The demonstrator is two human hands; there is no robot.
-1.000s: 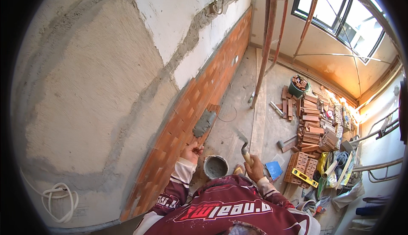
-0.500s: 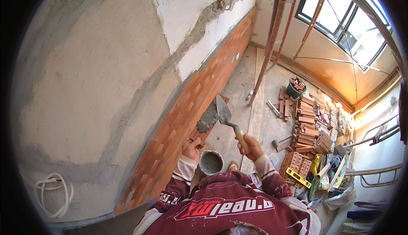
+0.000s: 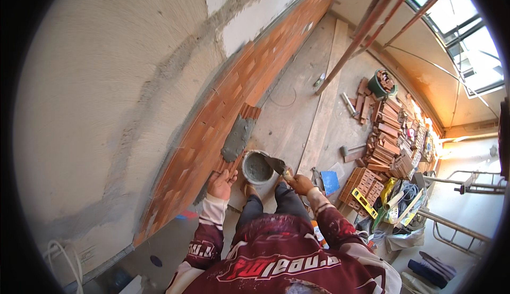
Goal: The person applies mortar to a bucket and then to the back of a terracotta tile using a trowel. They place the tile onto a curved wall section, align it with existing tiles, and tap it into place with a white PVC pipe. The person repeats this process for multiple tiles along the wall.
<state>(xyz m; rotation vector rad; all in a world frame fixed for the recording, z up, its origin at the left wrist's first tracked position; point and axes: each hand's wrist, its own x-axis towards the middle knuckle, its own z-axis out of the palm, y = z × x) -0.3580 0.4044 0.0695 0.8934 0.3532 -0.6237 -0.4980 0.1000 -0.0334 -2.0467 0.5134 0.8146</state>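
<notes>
At the bucket's [image 3: 259, 182] four o'clock, right-hand fingers [image 3: 296, 183] clamp a trowel [image 3: 276, 165]; at eight, left-hand fingers [image 3: 225, 177] clamp a mortared tile [image 3: 237, 137].

Taking clock directions from the mortar bucket [image 3: 244, 170], bare floor [image 3: 287, 102] gives passage at 1 o'clock, as far as the foot of a slanting rusty pole [image 3: 346, 57] beside a flat plank [image 3: 321, 110]. The tiled wall [image 3: 196, 140] closes 9 to 11, a mortar patch [image 3: 236, 141] nearest; the left hand [image 3: 220, 185] blocks 8. At 3, the trowel [image 3: 276, 164] and right hand [image 3: 302, 184] crowd the rim, stacked tiles [image 3: 389, 129] beyond. Legs [image 3: 252, 209] fill 5 to 6.
</notes>
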